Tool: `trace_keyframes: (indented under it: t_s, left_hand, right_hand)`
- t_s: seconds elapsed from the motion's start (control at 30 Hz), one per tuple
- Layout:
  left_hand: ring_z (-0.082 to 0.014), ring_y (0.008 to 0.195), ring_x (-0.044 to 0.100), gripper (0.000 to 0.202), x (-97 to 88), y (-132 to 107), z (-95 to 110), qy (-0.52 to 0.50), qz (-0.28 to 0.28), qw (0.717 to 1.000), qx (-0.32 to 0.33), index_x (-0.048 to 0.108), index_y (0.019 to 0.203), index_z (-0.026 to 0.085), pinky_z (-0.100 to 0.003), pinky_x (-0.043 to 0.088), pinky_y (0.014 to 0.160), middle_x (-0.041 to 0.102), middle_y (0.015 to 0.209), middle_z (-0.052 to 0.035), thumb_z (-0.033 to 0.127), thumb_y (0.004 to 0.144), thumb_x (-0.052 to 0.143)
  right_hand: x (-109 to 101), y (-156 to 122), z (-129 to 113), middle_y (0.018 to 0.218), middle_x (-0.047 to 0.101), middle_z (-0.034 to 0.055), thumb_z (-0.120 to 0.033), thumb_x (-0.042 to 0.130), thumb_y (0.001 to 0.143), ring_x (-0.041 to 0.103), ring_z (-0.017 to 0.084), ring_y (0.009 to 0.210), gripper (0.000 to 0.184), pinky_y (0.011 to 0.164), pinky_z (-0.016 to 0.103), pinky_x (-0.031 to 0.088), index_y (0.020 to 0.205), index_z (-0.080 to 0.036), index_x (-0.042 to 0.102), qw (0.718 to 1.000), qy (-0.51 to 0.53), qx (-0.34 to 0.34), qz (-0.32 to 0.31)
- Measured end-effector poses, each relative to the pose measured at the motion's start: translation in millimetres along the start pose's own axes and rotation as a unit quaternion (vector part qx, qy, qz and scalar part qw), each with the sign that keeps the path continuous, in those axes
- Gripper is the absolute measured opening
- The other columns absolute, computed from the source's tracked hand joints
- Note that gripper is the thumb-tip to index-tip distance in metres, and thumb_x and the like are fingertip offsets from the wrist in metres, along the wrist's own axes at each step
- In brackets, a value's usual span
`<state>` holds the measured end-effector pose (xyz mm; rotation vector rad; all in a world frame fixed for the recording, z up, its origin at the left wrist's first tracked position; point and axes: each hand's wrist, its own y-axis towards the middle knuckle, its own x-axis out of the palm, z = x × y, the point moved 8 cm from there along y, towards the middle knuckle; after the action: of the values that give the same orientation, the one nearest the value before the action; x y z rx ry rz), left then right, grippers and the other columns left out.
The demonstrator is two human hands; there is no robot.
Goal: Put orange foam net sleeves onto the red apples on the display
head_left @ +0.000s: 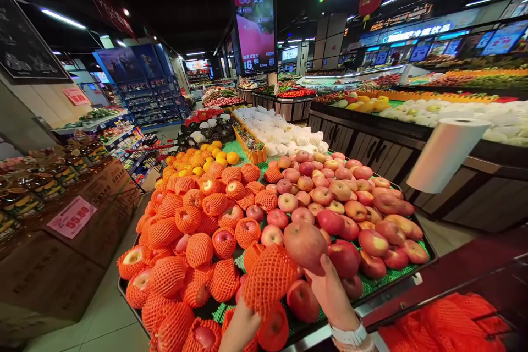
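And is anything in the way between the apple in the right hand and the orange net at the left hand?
Nothing that I can see. The right hand holds the apple right beside the orange net, which hides the fingers of the left hand. I can't tell if they touch.

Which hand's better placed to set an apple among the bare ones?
Probably the right hand: it grips a bare apple beside the unwrapped apples. The left hand, partly hidden by an orange foam net, is nearer the netted fruit.
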<state>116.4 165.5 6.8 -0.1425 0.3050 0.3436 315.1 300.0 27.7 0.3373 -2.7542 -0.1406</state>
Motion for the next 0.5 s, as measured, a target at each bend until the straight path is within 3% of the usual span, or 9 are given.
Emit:
trace_keyframes:
  t_s: [0.07, 0.17, 0.23, 0.33, 0.5]
  left_hand:
    - [-0.0354, 0.121, 0.067, 0.046, 2.2, -1, 8, 0.037, -0.033, 0.999, 0.021, 0.078, 0.103, 0.016, -0.051, 0.044, 0.116, 0.079, 0.098, -0.0167, 0.036, 0.069, 0.054]
    - [-0.0373, 0.121, 0.067, 0.048, -2.1, -3, 20, 0.109, -0.049, 0.992, 0.048, 0.079, 0.106, 0.016, -0.052, 0.046, 0.114, 0.080, 0.095, -0.0175, 0.038, 0.070, 0.055]
    - [-0.0390, 0.114, 0.069, 0.043, -7.7, -5, 25, 0.140, -0.045, 0.988, 0.052, 0.081, 0.099, 0.019, -0.054, 0.049, 0.111, 0.081, 0.092, -0.0166, 0.040, 0.070, 0.056]
    - [-0.0403, 0.100, 0.074, 0.031, -11.7, -8, 31, 0.163, -0.050, 0.984, 0.051, 0.080, 0.082, 0.023, -0.053, 0.054, 0.104, 0.082, 0.090, -0.0157, 0.041, 0.069, 0.058]
    - [-0.0391, 0.112, 0.071, 0.033, -6.4, -9, 38, 0.141, -0.051, 0.988, 0.046, 0.079, 0.085, 0.020, -0.049, 0.052, 0.107, 0.080, 0.117, -0.0170, 0.037, 0.069, 0.056]
  right_hand:
    - [5, -6, 5, 0.124, 0.076, 0.0040, -0.070, 0.066, 0.083, 0.063, 0.032, 0.131, 0.045, 0.112, 0.061, 0.048, 0.114, -0.039, 0.076, 0.999, 0.022, 0.046, 0.015]
    - [13, -14, 8, 0.144, 0.066, 0.0082, -0.065, 0.082, 0.070, 0.052, 0.036, 0.143, 0.076, 0.120, 0.060, 0.039, 0.138, -0.035, 0.063, 0.992, 0.060, 0.107, 0.034]
    - [16, -17, 7, 0.153, 0.059, 0.0094, -0.060, 0.090, 0.060, 0.041, 0.037, 0.152, 0.093, 0.126, 0.057, 0.032, 0.143, -0.033, 0.058, 0.989, 0.066, 0.126, 0.043]
    - [15, -14, 4, 0.158, 0.054, 0.0098, -0.060, 0.090, 0.061, 0.036, 0.037, 0.155, 0.093, 0.128, 0.056, 0.028, 0.143, -0.031, 0.057, 0.992, 0.036, 0.121, 0.024]
    - [22, -6, -2, 0.157, 0.054, 0.0147, -0.066, 0.087, 0.064, 0.046, 0.039, 0.148, 0.092, 0.124, 0.058, 0.035, 0.143, -0.027, 0.060, 0.993, -0.056, 0.081, -0.066]
